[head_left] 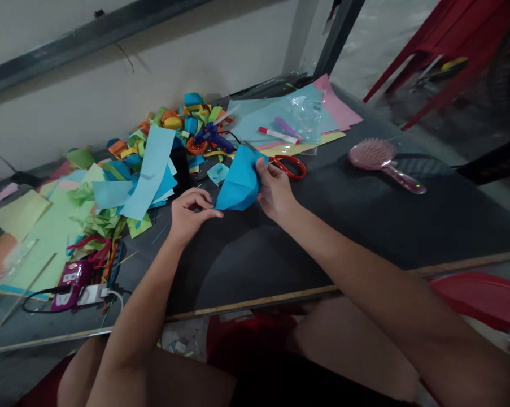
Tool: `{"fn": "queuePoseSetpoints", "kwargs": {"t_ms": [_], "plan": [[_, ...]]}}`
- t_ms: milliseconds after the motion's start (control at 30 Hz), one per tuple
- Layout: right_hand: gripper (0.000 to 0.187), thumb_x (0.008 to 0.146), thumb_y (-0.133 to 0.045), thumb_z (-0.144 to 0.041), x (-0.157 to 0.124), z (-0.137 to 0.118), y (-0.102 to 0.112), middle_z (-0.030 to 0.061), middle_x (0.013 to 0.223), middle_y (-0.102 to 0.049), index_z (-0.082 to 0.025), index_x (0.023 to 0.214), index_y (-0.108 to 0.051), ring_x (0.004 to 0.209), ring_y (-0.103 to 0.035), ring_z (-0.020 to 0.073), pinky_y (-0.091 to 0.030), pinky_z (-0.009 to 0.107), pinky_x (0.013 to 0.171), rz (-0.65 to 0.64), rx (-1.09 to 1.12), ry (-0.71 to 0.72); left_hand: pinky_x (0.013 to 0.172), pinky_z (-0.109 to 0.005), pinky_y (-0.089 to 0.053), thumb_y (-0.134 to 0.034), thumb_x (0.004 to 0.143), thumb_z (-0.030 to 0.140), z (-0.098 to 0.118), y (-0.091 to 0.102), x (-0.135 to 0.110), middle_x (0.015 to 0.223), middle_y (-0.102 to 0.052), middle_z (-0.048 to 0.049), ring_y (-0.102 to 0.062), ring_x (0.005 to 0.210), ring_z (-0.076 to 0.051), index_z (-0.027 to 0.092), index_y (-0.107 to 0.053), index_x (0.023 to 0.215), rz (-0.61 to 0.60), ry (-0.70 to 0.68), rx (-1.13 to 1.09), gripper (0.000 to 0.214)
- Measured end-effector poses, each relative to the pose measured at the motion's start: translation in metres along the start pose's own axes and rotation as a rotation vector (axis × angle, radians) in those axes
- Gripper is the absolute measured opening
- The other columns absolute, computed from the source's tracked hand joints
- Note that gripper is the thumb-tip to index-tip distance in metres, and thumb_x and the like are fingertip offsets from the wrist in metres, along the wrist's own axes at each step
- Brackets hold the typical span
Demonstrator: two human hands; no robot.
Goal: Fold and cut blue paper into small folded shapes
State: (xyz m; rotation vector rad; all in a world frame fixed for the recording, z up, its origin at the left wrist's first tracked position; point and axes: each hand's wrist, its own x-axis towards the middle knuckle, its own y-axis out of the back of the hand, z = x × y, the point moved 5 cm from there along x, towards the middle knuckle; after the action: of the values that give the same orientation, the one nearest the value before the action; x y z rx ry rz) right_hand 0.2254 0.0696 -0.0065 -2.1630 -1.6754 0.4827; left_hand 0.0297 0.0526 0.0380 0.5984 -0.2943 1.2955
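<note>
kinda creased, curvy blue paper [239, 183], my left grip [192, 213] and right grip [277, 189] are pinching its edges, both angling inward

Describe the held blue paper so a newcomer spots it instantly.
Start at the dark table, then find the left hand and right hand. Between them is the creased blue paper, held up, deeper blue than the pale strip to its left.
</note>
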Motion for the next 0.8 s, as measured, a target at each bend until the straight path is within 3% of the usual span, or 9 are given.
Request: {"fn": "queuePoseSetpoints", "kwargs": {"t_ms": [100, 233, 333, 467, 567, 800], "plan": [[0.057, 0.061, -0.069, -0.077, 0.002, -0.001, 0.000, -0.0074, 0.053, -0.039, -0.024, 0.063, -0.047, 0.046, -0.042, 0.0085, -0.035, 0.023, 0.041, -0.006, -0.041, 0.082, 0.059, -0.025, -0.048, -0.091, 0.052, 0.042, -0.010, -0.003, -0.001, 0.067, -0.058, -0.0004, -0.058, 0.064, -0.011, 0.017, -0.058, 0.050, 0.114, 0.182, -0.217, 0.041], [0.061, 0.061, -0.064, -0.081, 0.002, -0.007, 0.002, -0.0085, 0.049, -0.032, -0.025, 0.061, -0.041, 0.041, -0.035, 0.0080, -0.033, 0.024, 0.038, 0.036, -0.089, 0.175, 0.047, -0.021, -0.043, -0.084, 0.062, 0.050, -0.022, -0.007, -0.005, 0.058, -0.043, 0.0057, -0.046, 0.050, -0.007, 0.019, -0.051, 0.058, 0.242, 0.368, -0.420, 0.046], [0.061, 0.061, -0.065, -0.080, -0.001, -0.016, 0.001, -0.0086, 0.047, -0.033, -0.025, 0.059, -0.040, 0.039, -0.035, 0.0074, -0.032, 0.025, 0.037, 0.026, -0.154, 0.274, 0.047, -0.020, -0.042, -0.080, 0.068, 0.052, -0.028, -0.006, -0.008, 0.059, -0.038, 0.0071, -0.043, 0.049, -0.006, 0.020, -0.045, 0.066, 0.314, 0.395, -0.441, 0.047], [0.038, 0.074, -0.071, -0.059, -0.003, -0.026, 0.000, -0.0083, 0.046, -0.045, -0.022, 0.077, -0.060, 0.040, -0.043, 0.0088, -0.036, 0.025, 0.042, 0.000, -0.308, 0.353, 0.049, -0.020, -0.041, -0.076, 0.070, 0.055, -0.030, 0.001, -0.011, 0.060, -0.032, 0.0083, -0.038, 0.051, -0.006, 0.022, -0.037, 0.071, 0.444, 0.357, -0.314, 0.051], [0.027, 0.078, -0.070, -0.044, -0.004, -0.027, 0.001, -0.0073, 0.049, -0.052, -0.020, 0.090, -0.068, 0.041, -0.046, 0.0090, -0.039, 0.025, 0.044, 0.021, -0.385, 0.326, 0.049, -0.020, -0.040, -0.075, 0.070, 0.059, -0.030, 0.005, -0.013, 0.058, -0.029, 0.0097, -0.036, 0.050, -0.006, 0.023, -0.035, 0.074, 0.502, 0.366, -0.256, 0.053], [0.024, 0.066, -0.078, -0.038, -0.003, -0.017, -0.001, -0.0042, 0.049, -0.057, -0.017, 0.076, -0.071, 0.042, -0.053, 0.0096, -0.041, 0.023, 0.041, -0.036, -0.348, 0.099, 0.044, -0.021, -0.032, -0.079, 0.067, 0.055, -0.036, 0.025, -0.013, 0.052, -0.030, 0.0123, -0.034, 0.043, -0.006, 0.025, -0.043, 0.087, 0.616, 0.411, -0.185, 0.050]]}}
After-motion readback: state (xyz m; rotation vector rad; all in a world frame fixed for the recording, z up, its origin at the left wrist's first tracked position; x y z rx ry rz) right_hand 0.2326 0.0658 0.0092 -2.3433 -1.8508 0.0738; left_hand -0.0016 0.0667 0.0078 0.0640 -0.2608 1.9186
